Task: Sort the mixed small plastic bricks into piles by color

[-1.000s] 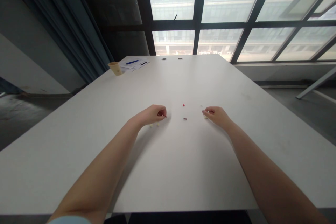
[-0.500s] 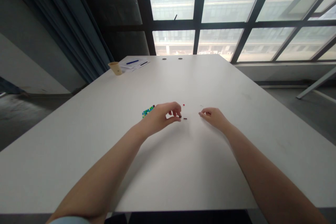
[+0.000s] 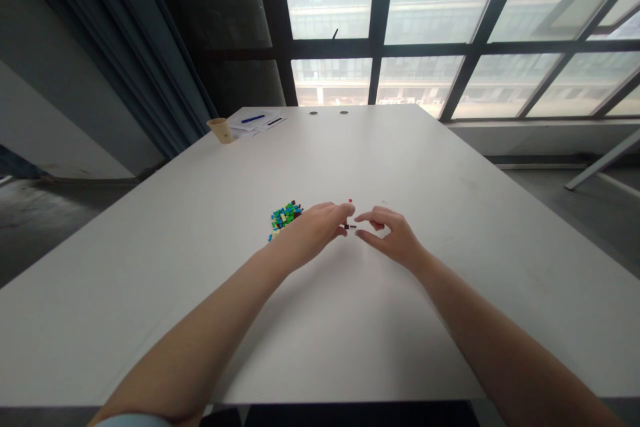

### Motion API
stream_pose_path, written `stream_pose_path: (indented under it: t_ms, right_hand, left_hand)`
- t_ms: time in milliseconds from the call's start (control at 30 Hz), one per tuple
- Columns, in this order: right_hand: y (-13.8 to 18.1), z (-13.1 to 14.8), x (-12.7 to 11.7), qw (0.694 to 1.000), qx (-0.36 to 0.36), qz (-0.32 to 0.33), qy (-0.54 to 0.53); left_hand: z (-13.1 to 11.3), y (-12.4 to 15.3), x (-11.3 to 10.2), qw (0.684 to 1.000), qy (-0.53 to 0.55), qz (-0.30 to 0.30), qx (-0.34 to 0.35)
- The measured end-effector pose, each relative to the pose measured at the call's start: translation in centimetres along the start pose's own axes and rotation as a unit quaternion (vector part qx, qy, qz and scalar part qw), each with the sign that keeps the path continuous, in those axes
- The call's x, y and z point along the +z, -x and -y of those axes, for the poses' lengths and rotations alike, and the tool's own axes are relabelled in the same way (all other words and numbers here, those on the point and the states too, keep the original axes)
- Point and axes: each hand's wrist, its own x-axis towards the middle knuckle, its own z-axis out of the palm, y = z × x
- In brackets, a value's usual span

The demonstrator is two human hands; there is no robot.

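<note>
My left hand point(image 3: 320, 227) is closed at the fingertips on a small dark brown toy brick point(image 3: 347, 227), partly hidden by the fingers. Just right of that brick is a thin dark strip-like piece point(image 3: 353, 227), close beside it or touching. My right hand point(image 3: 387, 230) faces it from the right, thumb and forefinger apart around the strip's right end, with nothing seen between them. Behind the left hand lies a pile of small green, blue, yellow and brown bricks point(image 3: 286, 215), its near side covered by that hand. A tiny red brick point(image 3: 351, 201) lies beyond the fingertips.
A white table point(image 3: 320, 340) stretches toward the windows. Small clear pieces point(image 3: 383, 202) lie beyond my right hand. A beige cup point(image 3: 221, 131) stands at the far left edge, beside papers point(image 3: 260, 125) with a blue pen point(image 3: 253, 119) on them.
My right hand has moved left to the strip and its fingers have parted. The left hand has turned palm-down and shifted slightly, bringing the brown brick beside the strip; more of the pile shows.
</note>
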Motion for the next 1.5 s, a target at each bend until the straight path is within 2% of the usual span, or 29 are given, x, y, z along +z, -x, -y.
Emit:
stream_pose_path:
  t_ms: [133, 333, 400, 467, 567, 667, 833, 1033, 1233, 1367, 1500]
  right_hand:
    - [0.4, 0.8, 1.3, 1.000, -0.004, -0.023, -0.014]
    - [0.6, 0.2, 2.0, 1.000, 0.004, -0.021, 0.012]
    - [0.8, -0.5, 2.2, 0.998, 0.035, 0.000, 0.049]
    - [1.0, -1.4, 2.5, 0.990, 0.081, 0.036, 0.108]
    - [1.3, -2.5, 3.1, 0.969, 0.140, 0.091, 0.182]
    - [1.3, -3.0, 3.6, 0.959, 0.165, 0.105, 0.204]
    - [1.4, -3.0, 3.8, 0.960, 0.163, 0.082, 0.212]
    - [1.3, -2.8, 3.7, 0.966, 0.154, 0.085, 0.190]
    - [1.1, -2.6, 3.2, 0.968, 0.150, 0.088, 0.180]
    - [1.1, -2.8, 2.7, 0.971, 0.144, 0.071, 0.177]
    - [1.1, -2.8, 2.3, 0.977, 0.127, 0.038, 0.167]
  left_hand:
    - [0.5, -0.2, 0.8, 0.999, 0.030, 0.024, -0.004]
    - [1.3, -0.4, 1.6, 0.997, 0.037, 0.060, -0.010]
    - [2.3, -0.4, 1.7, 0.996, 0.010, 0.074, -0.043]
    - [3.8, -0.2, 1.7, 0.988, -0.052, 0.102, -0.107]
    - [6.3, 0.0, 1.8, 0.952, -0.138, 0.166, -0.217]
    - [8.5, 0.1, 2.3, 0.941, -0.143, 0.195, -0.237]
    - [10.1, -0.1, 3.4, 0.958, -0.097, 0.178, -0.204]
    - [9.9, -0.2, 3.6, 0.961, -0.087, 0.158, -0.211]
    - [10.0, -0.3, 3.7, 0.970, -0.085, 0.137, -0.183]
    - [8.9, -0.8, 3.7, 0.983, 0.050, 0.096, -0.146]
    - [6.5, -1.2, 3.6, 0.960, 0.255, 0.043, -0.106]
